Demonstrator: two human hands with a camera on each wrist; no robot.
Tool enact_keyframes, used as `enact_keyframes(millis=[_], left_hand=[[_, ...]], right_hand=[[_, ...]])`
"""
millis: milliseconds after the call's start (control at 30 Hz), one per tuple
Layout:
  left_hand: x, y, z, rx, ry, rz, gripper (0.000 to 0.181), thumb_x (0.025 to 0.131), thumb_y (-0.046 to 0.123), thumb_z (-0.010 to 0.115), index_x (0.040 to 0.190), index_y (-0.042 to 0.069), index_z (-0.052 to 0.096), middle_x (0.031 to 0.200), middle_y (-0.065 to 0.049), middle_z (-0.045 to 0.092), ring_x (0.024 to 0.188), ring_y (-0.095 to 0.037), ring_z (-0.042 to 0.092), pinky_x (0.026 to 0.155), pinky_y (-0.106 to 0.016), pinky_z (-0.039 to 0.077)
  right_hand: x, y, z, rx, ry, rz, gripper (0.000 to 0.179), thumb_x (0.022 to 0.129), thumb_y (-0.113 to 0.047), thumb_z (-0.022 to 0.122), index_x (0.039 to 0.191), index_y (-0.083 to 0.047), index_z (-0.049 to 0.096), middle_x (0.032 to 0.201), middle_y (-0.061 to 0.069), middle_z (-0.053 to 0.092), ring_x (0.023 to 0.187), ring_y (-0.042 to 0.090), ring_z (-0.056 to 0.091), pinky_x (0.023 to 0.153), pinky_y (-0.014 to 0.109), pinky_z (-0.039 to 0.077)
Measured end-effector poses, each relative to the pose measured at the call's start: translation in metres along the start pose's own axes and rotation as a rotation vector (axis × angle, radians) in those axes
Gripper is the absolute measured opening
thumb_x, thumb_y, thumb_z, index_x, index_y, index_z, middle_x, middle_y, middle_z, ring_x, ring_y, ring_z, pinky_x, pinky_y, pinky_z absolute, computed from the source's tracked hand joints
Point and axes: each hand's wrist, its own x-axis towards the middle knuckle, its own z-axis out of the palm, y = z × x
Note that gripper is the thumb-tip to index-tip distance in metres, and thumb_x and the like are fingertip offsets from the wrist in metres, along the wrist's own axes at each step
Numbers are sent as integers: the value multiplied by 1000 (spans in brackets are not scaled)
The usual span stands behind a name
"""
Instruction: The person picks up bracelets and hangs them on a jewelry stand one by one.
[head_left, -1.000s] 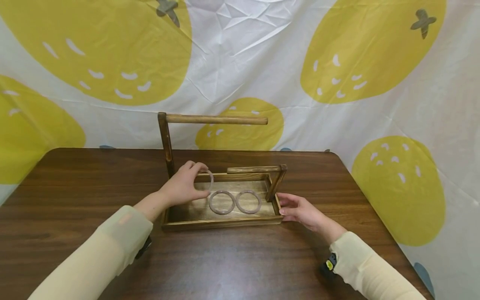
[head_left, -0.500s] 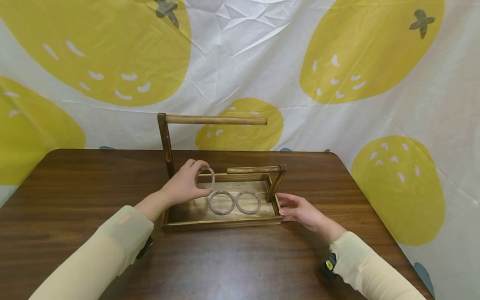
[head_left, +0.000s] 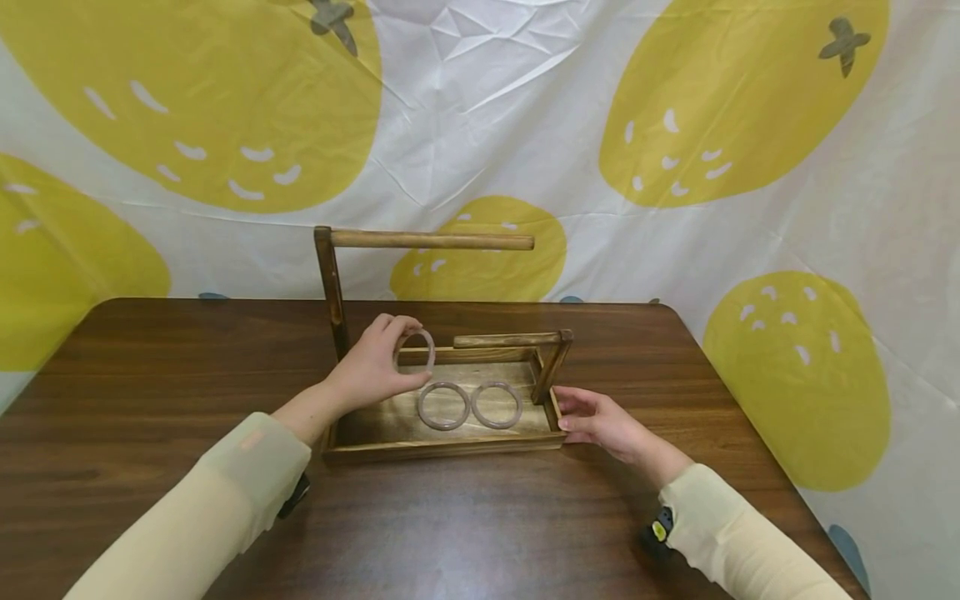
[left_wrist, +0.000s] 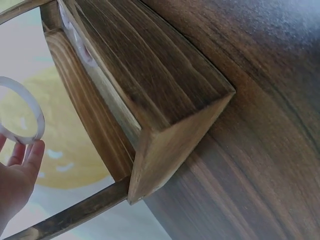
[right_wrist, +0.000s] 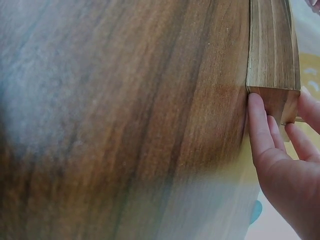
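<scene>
In the head view, the left hand [head_left: 372, 365] appeared left of centre, its curved fingers above and its thumb below pinching a raised ring [head_left: 432, 352]; the gap between fingers and thumb was as wide as the ring itself. The ring, pale and translucent, stood on edge over the left rear part of a wooden tray [head_left: 450, 447] at the centre of the frame. In the left wrist view, the same ring showed at the left edge, gripped at the fingertips and well apart from the wood.

Two similar pieces, the left flat ring [head_left: 444, 427] and the right flat ring [head_left: 498, 426], lay side by side on the tray's floor, just right of centre.

The right hand [head_left: 603, 425], right of centre, was loosely extended: the right wrist view showed its fingers nearly straight against the tray's end wall, with the thumb at the rim.

From the tray's left end rose a tall post [head_left: 331, 287], whose upper bar [head_left: 435, 240] ran rightward; from the right end rose a short post [head_left: 553, 367], whose lower bar [head_left: 498, 340] ran leftward. Both bars were bare. The tray rested on a brown worktop [head_left: 450, 517], before a white cloth [head_left: 495, 100] printed with yellow fruit shapes.
</scene>
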Motion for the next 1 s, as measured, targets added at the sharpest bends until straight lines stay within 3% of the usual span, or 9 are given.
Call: enact_keyframes(millis=[433,1000], left_hand=[[0,1,3,-57,35,37,61,75,27,76,126,9,48,116,-15,47,91,-22,45,77,-36,44],[0,7,6,-196,51,80,61,77,20,75,128,4,45,121,-15,43,108,-31,48,97,-45,46]], right_hand=[[1,2,-3,-6,9,3,65,90,-3,57,143,12,22,128,32,40,94,10,58,80,29,54],[1,4,-3,-3,1,-5,64,91,-1,55,143,12,20,130,35,38,95,10,58,81,30,54]])
